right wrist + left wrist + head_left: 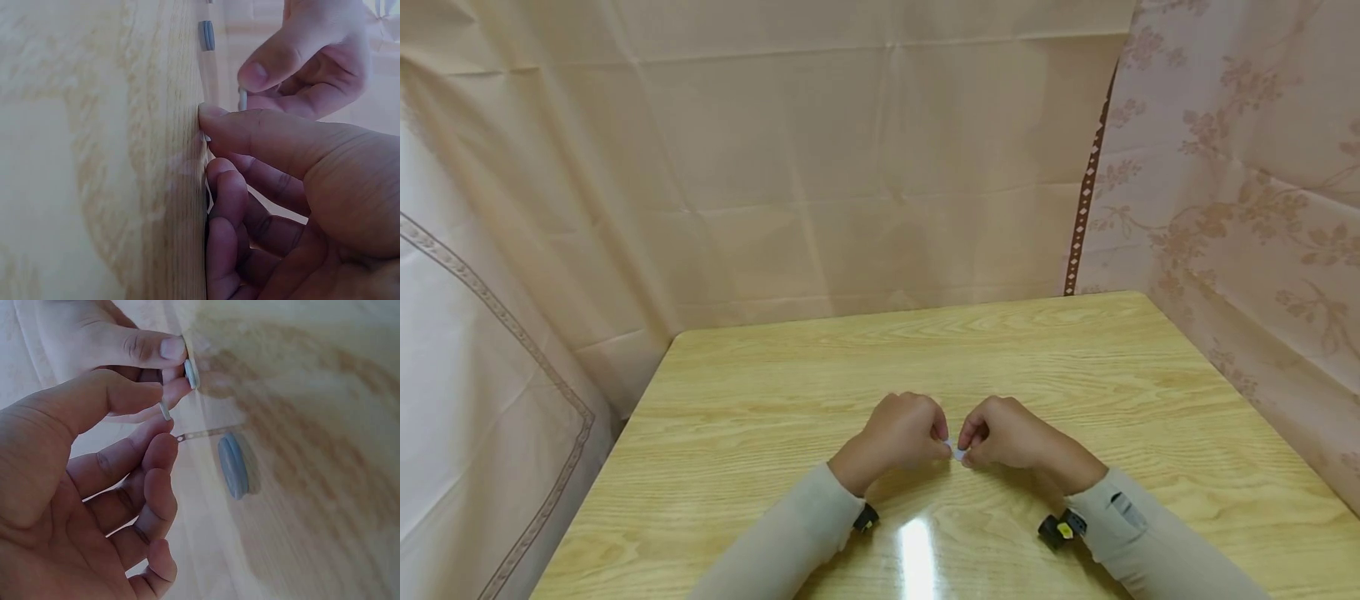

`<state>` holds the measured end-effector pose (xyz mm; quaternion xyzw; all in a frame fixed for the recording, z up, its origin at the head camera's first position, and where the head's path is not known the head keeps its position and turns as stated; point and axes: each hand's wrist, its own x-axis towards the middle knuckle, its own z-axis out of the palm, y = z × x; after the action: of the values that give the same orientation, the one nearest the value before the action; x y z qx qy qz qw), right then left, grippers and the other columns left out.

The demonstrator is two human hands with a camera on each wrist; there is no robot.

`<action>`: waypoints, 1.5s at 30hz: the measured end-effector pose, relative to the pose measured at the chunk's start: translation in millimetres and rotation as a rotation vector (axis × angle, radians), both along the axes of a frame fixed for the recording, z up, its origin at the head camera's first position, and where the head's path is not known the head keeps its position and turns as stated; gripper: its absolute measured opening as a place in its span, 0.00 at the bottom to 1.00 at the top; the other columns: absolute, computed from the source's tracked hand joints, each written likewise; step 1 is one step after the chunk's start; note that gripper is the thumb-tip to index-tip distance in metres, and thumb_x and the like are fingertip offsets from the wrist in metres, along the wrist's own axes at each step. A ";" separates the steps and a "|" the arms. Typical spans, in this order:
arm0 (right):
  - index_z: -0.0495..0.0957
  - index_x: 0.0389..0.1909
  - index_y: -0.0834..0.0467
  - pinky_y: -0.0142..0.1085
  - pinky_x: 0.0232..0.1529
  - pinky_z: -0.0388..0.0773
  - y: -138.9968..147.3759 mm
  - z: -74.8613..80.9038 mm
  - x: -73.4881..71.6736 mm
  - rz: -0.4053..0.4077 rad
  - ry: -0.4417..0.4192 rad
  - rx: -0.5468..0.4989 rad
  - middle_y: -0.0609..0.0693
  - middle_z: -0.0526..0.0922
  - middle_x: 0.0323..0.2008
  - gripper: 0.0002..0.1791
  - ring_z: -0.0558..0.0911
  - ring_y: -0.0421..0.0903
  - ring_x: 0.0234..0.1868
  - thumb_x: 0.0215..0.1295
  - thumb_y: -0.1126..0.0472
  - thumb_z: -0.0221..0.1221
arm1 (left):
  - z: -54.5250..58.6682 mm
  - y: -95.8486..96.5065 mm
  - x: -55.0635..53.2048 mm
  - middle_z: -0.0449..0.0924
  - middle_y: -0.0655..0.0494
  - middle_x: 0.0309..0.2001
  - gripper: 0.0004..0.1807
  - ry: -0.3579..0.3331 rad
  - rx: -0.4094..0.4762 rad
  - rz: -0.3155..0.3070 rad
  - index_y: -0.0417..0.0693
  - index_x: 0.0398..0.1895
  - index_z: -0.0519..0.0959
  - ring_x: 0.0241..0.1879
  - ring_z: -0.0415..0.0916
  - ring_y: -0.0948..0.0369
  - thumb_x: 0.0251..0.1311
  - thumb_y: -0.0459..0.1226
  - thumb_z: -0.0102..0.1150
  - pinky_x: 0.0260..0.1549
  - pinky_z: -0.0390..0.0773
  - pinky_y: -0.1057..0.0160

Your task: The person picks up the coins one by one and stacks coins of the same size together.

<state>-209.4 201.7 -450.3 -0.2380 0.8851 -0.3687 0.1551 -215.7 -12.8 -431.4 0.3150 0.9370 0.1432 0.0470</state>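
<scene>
In the head view my left hand [906,433] and right hand [1011,433] are close together low over the table, fingertips almost meeting. Between thumb and forefinger my left hand pinches a thin pale piece [165,410], seen edge-on in the left wrist view. My right hand pinches a small pale-bluish flat piece [191,374] close to the tabletop, partly covered by its fingers. A blue-grey rounded piece with a groove along its edge [233,465] lies on the table near the left fingertips. In the right wrist view this blue-grey piece [208,35] appears beyond the fingers.
The wood-grain table [760,392] reaches back to a beige curtain [850,167]. A floral curtain [1247,208] hangs along the right side, and a pale cloth [467,400] along the left. Dark wrist cameras [1056,529] sit under the sleeves.
</scene>
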 end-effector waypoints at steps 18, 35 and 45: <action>0.86 0.29 0.55 0.31 0.28 0.77 -6.5 -1.6 0.9 0.020 -0.001 -0.015 0.44 0.83 0.25 0.07 0.79 0.40 0.27 0.54 0.64 0.75 | -10.1 6.2 5.7 0.80 0.74 0.25 0.07 0.008 -0.087 -0.031 0.62 0.21 0.85 0.26 0.72 0.71 0.53 0.42 0.73 0.37 0.78 0.58; 0.85 0.31 0.58 0.32 0.28 0.77 2.5 -2.7 3.5 0.015 -0.055 0.001 0.47 0.83 0.27 0.06 0.78 0.42 0.28 0.56 0.69 0.72 | -11.0 13.9 4.5 0.68 0.70 0.17 0.13 -0.050 -0.079 -0.036 0.59 0.16 0.81 0.18 0.59 0.70 0.54 0.36 0.71 0.21 0.67 0.69; 0.87 0.31 0.57 0.31 0.30 0.78 2.8 -3.4 -2.7 0.028 -0.020 -0.004 0.45 0.85 0.28 0.05 0.79 0.41 0.29 0.59 0.69 0.70 | -8.3 19.5 0.6 0.71 0.70 0.17 0.16 -0.037 -0.090 -0.015 0.62 0.14 0.81 0.20 0.63 0.68 0.56 0.36 0.71 0.18 0.64 0.69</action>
<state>-212.1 204.5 -453.8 -0.2471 0.8792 -0.3707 0.1689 -215.1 6.6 -439.7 0.3169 0.9391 0.1065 0.0797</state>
